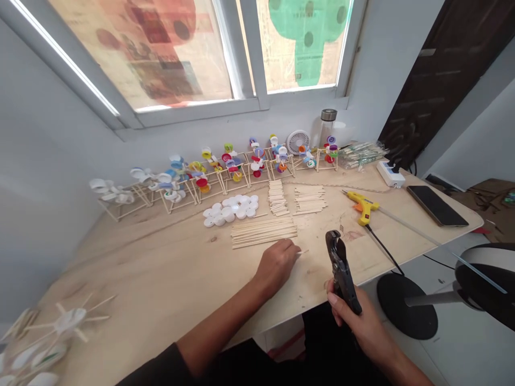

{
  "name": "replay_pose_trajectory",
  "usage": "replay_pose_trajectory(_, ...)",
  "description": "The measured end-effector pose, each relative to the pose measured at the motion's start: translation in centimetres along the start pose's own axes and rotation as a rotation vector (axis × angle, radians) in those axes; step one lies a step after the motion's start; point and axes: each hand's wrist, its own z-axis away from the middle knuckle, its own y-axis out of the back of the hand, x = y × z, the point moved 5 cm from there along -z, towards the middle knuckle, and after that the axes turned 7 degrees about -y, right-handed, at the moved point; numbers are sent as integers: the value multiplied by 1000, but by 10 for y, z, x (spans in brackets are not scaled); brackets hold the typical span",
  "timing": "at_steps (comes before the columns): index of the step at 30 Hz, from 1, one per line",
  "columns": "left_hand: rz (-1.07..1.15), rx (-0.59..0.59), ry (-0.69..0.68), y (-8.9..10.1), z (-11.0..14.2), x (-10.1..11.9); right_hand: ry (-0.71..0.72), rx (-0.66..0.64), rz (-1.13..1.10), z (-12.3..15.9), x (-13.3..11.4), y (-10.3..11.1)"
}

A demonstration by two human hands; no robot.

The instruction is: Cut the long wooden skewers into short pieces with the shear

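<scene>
My left hand (279,264) rests low over the table with its fingers pinched on a thin wooden stick (302,252), whose end sticks out to the right. Just beyond that hand lies a row of long wooden sticks (263,232). My right hand (352,313) is wrapped around the handles of black hand cutters (341,268), held upright above the front edge, jaws pointing up. Two bundles of shorter sticks, one near the middle (277,197) and one to its right (310,199), lie farther back. White bottle caps (230,209) are grouped left of them.
Stick frames with colourful cap wheels (227,171) line the wall. A yellow glue gun (365,206), a phone (436,205), a power strip (390,174) and bagged sticks (362,154) are at right. A small fan (298,142) stands behind. Cap-and-stick wheels (70,320) lie front left.
</scene>
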Motion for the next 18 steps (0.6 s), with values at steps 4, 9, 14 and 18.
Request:
replay_pose_trajectory(4, -72, -89, 100, -3, -54, -21, -10, 9, -18, 1, 3, 2)
replay_pose_trajectory(9, -131, -115, 93, -20, -108, -32, -59, 46, -66, 1, 12, 6)
replay_pose_trajectory(14, -160, -133, 85, -37, -126, -32, -81, 78, -85, 1, 24, 14)
replay_pose_trajectory(18, -158, -98, 102, -34, -117, -26, -95, 110, -52, 3, 28, 19)
